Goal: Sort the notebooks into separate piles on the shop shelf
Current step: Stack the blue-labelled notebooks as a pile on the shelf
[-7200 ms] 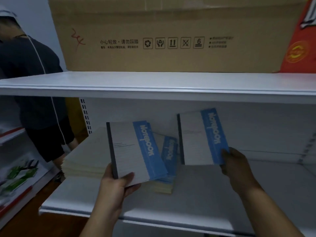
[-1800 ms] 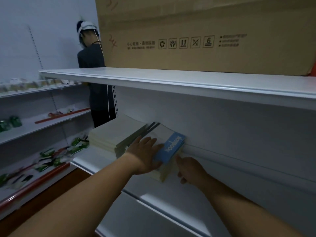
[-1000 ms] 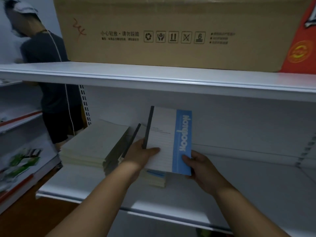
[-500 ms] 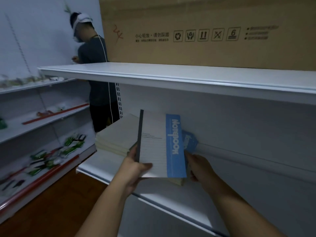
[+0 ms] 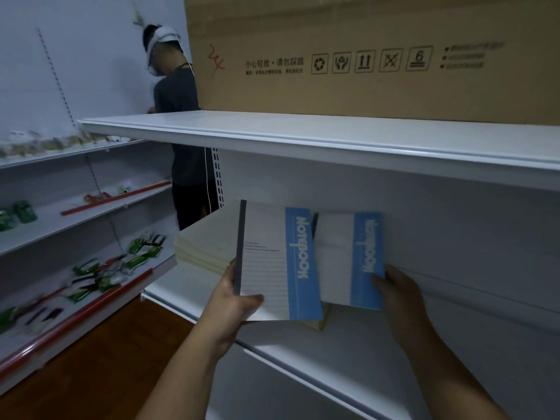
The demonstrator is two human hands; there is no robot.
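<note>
Hands each hold up one notebook: left hand [image 5: 233,301] grips the near book [image 5: 272,262], right hand [image 5: 397,289] grips the far book [image 5: 348,259].

dim, soft, wide-angle edge distortion

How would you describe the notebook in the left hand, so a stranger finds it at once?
Find the big cardboard box on the white upper shelf. Below it, two hands hold white notebooks with blue "Notebook" bands. The left hand grips the left notebook: it overlaps the right notebook, is sharper, and shows a dark spine and ruled lines.
</note>
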